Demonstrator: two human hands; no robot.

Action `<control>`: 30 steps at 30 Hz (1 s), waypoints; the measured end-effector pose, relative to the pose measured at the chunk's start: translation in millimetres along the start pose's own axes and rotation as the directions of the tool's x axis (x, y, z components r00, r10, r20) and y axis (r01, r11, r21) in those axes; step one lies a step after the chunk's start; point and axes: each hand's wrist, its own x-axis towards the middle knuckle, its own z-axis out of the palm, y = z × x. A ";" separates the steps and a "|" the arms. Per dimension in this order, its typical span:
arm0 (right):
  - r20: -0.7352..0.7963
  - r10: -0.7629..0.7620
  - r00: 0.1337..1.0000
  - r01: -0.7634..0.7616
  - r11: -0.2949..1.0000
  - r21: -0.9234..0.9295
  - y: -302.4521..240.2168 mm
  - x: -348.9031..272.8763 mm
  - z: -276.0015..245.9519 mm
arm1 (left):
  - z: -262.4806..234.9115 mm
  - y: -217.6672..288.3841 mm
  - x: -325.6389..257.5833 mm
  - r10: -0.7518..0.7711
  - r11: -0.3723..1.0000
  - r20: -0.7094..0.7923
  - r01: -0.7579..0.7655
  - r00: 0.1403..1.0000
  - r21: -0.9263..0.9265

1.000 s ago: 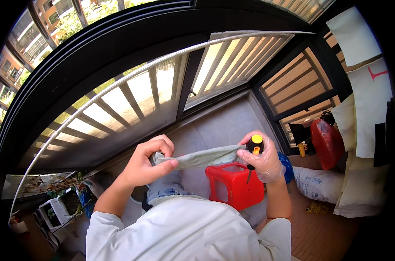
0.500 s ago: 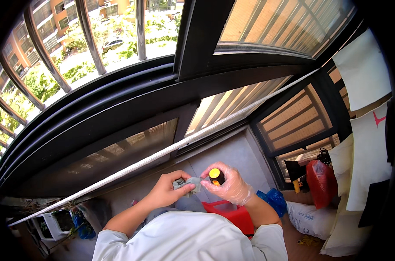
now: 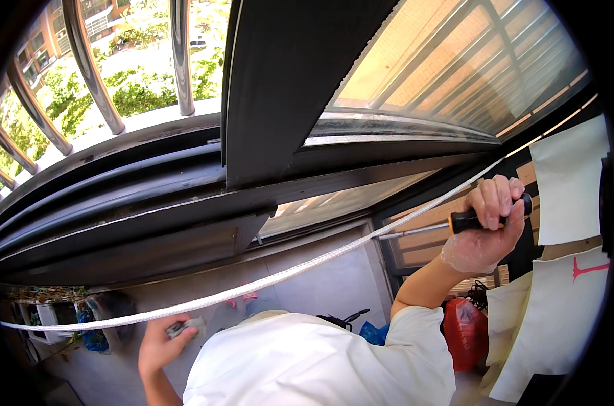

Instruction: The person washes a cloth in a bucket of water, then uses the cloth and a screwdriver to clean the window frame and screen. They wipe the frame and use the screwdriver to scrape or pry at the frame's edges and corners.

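Two hands: right hand (image 3: 484,233) grips one screwdriver (image 3: 456,222); left hand (image 3: 159,344) clutches one cloth (image 3: 185,328).

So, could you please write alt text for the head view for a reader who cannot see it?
A person's right hand grips a screwdriver raised toward a dark sliding window frame. The left hand holds a small grey object lower down. A white cord runs slantwise across the view in front of the frame.

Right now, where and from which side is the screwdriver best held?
By its black and orange handle, from the right end, as the right hand does: the screwdriver lies nearly level, its thin bare shaft pointing left toward the white rope.
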 end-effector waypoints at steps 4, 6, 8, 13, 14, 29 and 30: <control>0.040 -0.058 0.998 0.069 0.898 -0.434 0.1 29.9 1.4 | -30.0 22.7 -39.5 -0.017 0.998 -0.047 0.020 0.999 0.064; 0.136 0.001 0.991 0.096 0.702 -0.706 13.7 32.6 11.2 | -42.5 31.1 -48.9 -0.050 0.995 -0.053 0.054 0.997 0.078; 0.247 -0.105 0.963 0.268 0.367 -0.891 33.9 36.1 3.4 | -52.2 35.7 -58.0 -0.053 0.994 -0.065 0.059 0.996 0.096; 0.172 0.045 0.984 0.124 0.516 -0.847 39.9 31.7 16.7 | -84.1 55.1 -70.7 0.122 0.980 -0.033 -0.115 0.992 0.161; 0.167 0.071 0.983 0.098 0.564 -0.820 36.3 27.2 18.8 | -91.0 67.8 -76.4 0.156 0.977 -0.024 -0.150 0.988 0.153; 0.287 -0.221 0.932 0.361 0.623 -0.694 -23.0 -44.4 -0.6 | 1.0 217.9 113.5 0.868 -0.369 0.480 -0.485 0.125 0.793; 0.274 -0.234 0.933 0.360 0.650 -0.669 -26.8 -47.0 -2.6 | 10.2 217.4 123.2 0.828 -0.458 0.531 -0.331 0.178 0.825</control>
